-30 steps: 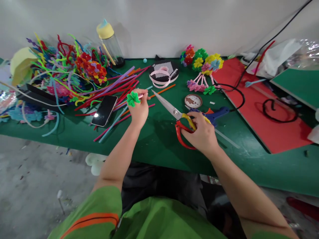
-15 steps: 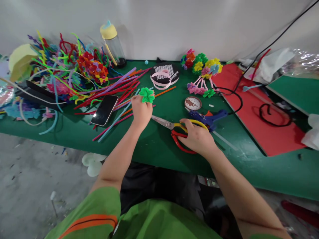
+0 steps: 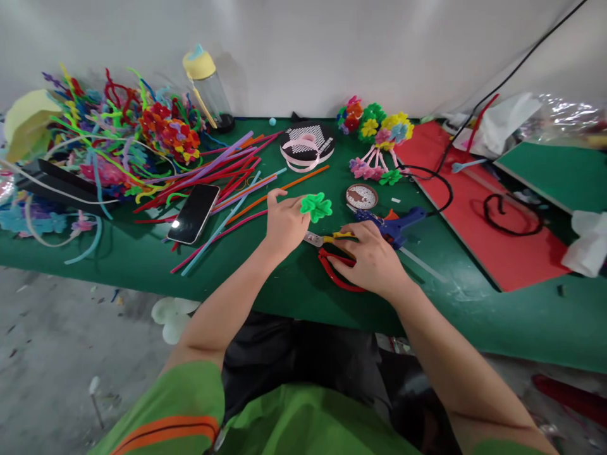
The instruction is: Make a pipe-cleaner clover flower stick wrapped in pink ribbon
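Note:
Pinched in my left hand [image 3: 287, 224] is a green pipe-cleaner flower [image 3: 316, 207], its petals facing up and to the right. My right hand [image 3: 372, 258] lies on the handles of a pair of scissors [image 3: 339, 281], one handle yellow and the other red. Most of the blades is hidden behind my left hand. Just beyond my right hand sits a blue glue gun [image 3: 403, 226], and beside it a small round dish of white beads [image 3: 361, 196].
Loose pipe cleaners [image 3: 232, 174] and a phone [image 3: 193, 213] lie to the left, before a tangled colourful heap [image 3: 118, 139]. A bottle [image 3: 208, 88], a ribbon roll [image 3: 307, 148] and finished flowers [image 3: 374, 126] stand along the wall. A red board [image 3: 474, 215] is at the right.
My left hand has moved right and a little nearer with the green flower, coming close to my right hand and covering the blades. My right hand stays at the scissors.

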The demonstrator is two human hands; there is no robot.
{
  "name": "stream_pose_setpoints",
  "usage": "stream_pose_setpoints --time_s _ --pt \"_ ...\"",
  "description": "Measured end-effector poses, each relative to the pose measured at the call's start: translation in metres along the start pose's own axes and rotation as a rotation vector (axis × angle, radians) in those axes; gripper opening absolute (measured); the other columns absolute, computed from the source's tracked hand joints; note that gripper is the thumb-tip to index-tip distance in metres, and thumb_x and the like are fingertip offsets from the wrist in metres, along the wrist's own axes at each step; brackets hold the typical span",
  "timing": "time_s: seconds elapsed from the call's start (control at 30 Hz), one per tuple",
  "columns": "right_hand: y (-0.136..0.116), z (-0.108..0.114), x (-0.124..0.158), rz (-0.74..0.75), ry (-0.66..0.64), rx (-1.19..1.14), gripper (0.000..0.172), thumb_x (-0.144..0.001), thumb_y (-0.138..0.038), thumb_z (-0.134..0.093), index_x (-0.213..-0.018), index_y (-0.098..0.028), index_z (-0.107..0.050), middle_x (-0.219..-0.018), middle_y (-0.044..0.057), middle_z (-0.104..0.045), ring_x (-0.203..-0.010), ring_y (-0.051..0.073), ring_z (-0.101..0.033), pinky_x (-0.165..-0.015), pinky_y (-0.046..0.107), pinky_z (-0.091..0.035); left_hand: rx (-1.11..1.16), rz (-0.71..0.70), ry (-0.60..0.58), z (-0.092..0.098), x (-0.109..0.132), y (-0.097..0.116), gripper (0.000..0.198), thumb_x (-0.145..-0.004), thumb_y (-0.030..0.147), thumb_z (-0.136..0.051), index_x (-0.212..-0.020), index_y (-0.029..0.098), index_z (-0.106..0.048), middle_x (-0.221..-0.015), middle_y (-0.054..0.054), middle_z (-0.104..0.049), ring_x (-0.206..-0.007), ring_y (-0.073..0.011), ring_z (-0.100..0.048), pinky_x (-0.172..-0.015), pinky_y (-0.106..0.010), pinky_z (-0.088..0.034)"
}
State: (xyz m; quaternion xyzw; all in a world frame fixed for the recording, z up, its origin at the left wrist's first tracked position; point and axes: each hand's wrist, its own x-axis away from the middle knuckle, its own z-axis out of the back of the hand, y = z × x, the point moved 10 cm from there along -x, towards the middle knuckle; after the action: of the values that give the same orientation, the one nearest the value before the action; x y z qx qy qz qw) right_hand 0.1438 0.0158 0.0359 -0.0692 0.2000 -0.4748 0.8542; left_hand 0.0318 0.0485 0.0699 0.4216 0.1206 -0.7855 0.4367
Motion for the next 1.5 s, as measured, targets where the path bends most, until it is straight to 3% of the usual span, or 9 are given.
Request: stream_pose_setpoints --time_s 0.13,0.3,0.43,0.63,0.93,1.17,1.33,1.5 --pt "0.008 0.024 0.002 -0.087 0.167 -0.272 0.025 -0.08 -0.033 -0.053 -0.091 -0.015 -0.066 -0.09 0.012 -0.063 -0.084 0.021 -0.06 -0.073 0.036 -0.052 0.102 -0.1 -0.061 -0.002 0.002 0.019 0.022 -0.089 0.017 -0.036 -0.092 0.025 -0.057 -0.076 0.003 -0.069 -0.06 -0.0109 -0.058 -0.085 -0.039 -0.03" --pt "0.025 0.023 0.01 -0.261 0.22 -0.706 0.022 -0.082 -0.036 -0.052 -0.094 -0.02 -0.06 -0.084 0.004 -0.066 -0.075 0.015 -0.063 -0.068 0.03 -0.053 0.125 -0.163 -0.154 -0.01 0.004 0.034 0.015 -0.086 0.021 -0.043 -0.084 0.025 -0.058 -0.074 0.004 -0.068 -0.067 -0.0134 -0.055 -0.085 -0.041 -0.025" --pt "0.03 0.027 0.014 -0.283 0.285 -0.691 0.016 -0.078 -0.035 -0.056 -0.077 -0.02 -0.06 -0.071 0.002 -0.062 -0.064 0.014 -0.058 -0.061 0.028 -0.05 0.155 -0.208 -0.232 -0.018 0.005 0.046 0.019 -0.085 0.014 -0.043 -0.077 0.024 -0.057 -0.075 0.004 -0.069 -0.082 -0.015 -0.056 -0.087 -0.041 -0.025" --pt "0.036 0.034 0.018 -0.351 0.377 -0.656 0.013 -0.077 -0.028 -0.056 -0.069 -0.019 -0.058 -0.064 0.0 -0.059 -0.057 0.011 -0.055 -0.057 0.026 -0.046 0.304 -0.194 -0.302 -0.018 0.004 0.055 0.026 -0.077 0.004 -0.043 -0.092 0.019 -0.056 -0.086 -0.002 -0.068 -0.095 -0.0167 -0.057 -0.084 -0.038 -0.031" --pt "0.039 0.018 0.01 -0.399 0.267 -1.033 0.013 -0.07 -0.03 -0.063 -0.069 -0.018 -0.058 -0.068 0.0 -0.058 -0.062 0.011 -0.054 -0.056 0.025 -0.047 0.46 -0.173 -0.339 -0.018 0.001 0.054 0.024 -0.081 0.008 -0.038 -0.079 0.021 -0.059 -0.076 0.0 -0.067 -0.086 -0.0149 -0.057 -0.081 -0.036 -0.033" --pt "0.04 -0.003 0.011 -0.485 0.134 -1.262 0.026 -0.064 -0.038 -0.071 -0.069 -0.016 -0.059 -0.067 0.0 -0.058 -0.061 0.01 -0.054 -0.057 0.023 -0.047 0.51 -0.208 -0.407 -0.019 0.001 0.058 0.027 -0.08 0.006 -0.039 -0.076 0.021 -0.061 -0.07 0.002 -0.066 -0.084 -0.0158 -0.054 -0.079 -0.036 -0.03" --pt "0.039 -0.004 0.01 -0.509 0.147 -1.3 0.028 -0.059 -0.036 -0.076 -0.065 -0.016 -0.057 -0.062 -0.002 -0.053 -0.056 0.007 -0.05 -0.054 0.021 -0.043 0.517 -0.235 -0.405 -0.017 0.001 0.061 0.027 -0.082 0.008 -0.039 -0.07 0.02 -0.06 -0.067 0.0 -0.065 -0.082 -0.0158 -0.052 -0.078 -0.036 -0.03" --pt "0.041 -0.003 0.01 -0.497 0.182 -1.282 0.028 -0.067 -0.041 -0.069 -0.066 -0.017 -0.054 -0.059 -0.003 -0.05 -0.054 0.007 -0.046 -0.05 0.02 -0.038 0.493 -0.167 -0.378 -0.018 0.0 0.055 0.026 -0.082 0.009 -0.039 -0.073 0.021 -0.061 -0.068 0.001 -0.064 -0.079 -0.0148 -0.052 -0.078 -0.035 -0.032"
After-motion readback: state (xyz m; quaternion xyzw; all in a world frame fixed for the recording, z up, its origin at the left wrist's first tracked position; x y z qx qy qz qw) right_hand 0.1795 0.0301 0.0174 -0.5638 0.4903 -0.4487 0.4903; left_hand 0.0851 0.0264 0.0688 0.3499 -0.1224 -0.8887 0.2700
